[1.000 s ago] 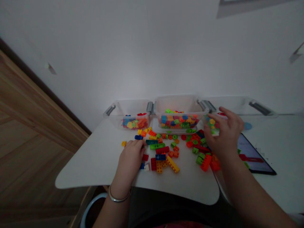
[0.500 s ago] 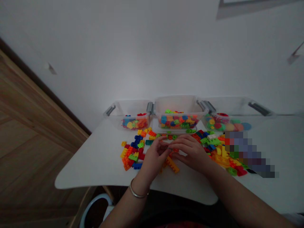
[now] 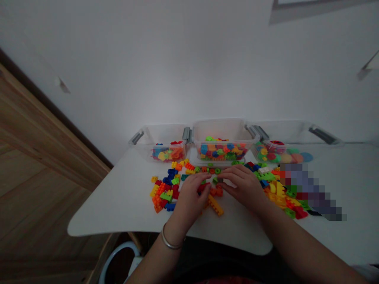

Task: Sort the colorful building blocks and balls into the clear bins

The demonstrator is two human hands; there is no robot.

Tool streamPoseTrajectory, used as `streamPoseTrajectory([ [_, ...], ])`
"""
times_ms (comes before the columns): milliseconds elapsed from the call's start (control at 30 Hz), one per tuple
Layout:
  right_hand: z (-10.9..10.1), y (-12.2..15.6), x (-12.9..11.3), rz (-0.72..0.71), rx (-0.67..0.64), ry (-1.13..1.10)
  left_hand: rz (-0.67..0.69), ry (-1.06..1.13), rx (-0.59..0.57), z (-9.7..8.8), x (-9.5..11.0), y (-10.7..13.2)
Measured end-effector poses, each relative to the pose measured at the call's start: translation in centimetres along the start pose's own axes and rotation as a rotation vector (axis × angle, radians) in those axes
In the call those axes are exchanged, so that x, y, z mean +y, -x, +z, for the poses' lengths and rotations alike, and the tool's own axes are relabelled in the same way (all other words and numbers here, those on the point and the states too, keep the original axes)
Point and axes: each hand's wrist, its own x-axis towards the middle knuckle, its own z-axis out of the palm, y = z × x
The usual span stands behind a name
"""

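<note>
Both my hands meet over a scatter of coloured toy bricks on a white table (image 3: 118,205). My left hand (image 3: 191,195), a metal bangle on its wrist, lies palm down with fingers curled over red and orange bricks (image 3: 217,192). My right hand (image 3: 241,185) rests beside it, fingers bent and reaching left, tips touching small bricks near the green rings (image 3: 217,170). What the fingers hold, if anything, is hidden. A long orange brick (image 3: 216,205) lies just below the hands.
Three clear plastic tubs stand along the wall: a left tub (image 3: 166,148), a middle tub (image 3: 222,144) and a right tub (image 3: 284,150), all holding bricks. Brick piles lie at left (image 3: 164,191) and right (image 3: 278,189). A blurred-out tablet (image 3: 314,193) lies at right.
A second ago my hands were apart, the right one at the right tub. They came together at the middle, and brick piles now show on both sides. Since half a second ago they barely shifted.
</note>
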Motion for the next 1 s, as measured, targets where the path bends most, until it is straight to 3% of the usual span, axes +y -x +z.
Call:
streamPoseTrajectory([
  [133, -3.1, -0.5, 3.0, 0.221, 0.153, 0.234, 0.073, -0.318, 0.054, -0.9, -0.9, 0.1],
  [233, -5.8, -0.4, 6.6, 0.533, 0.314, 0.389, 0.035, -0.461, 0.068, -1.1, -1.5, 0.1],
  [367, -7.3, 1.3, 10.6, 0.795, 0.496, 0.266, 0.01, -0.533, 0.041, -0.8, -2.0, 0.0],
  [533, -6.6, 3.3, 12.4, 0.806, 0.557, 0.369, 0.01, -0.577, 0.011, -0.4, -2.3, 0.0],
  [1000, -6.0, 2.5, 13.2, 0.785, 0.5, 0.543, 0.038, -0.563, 0.002, -0.3, -2.4, 0.0],
])
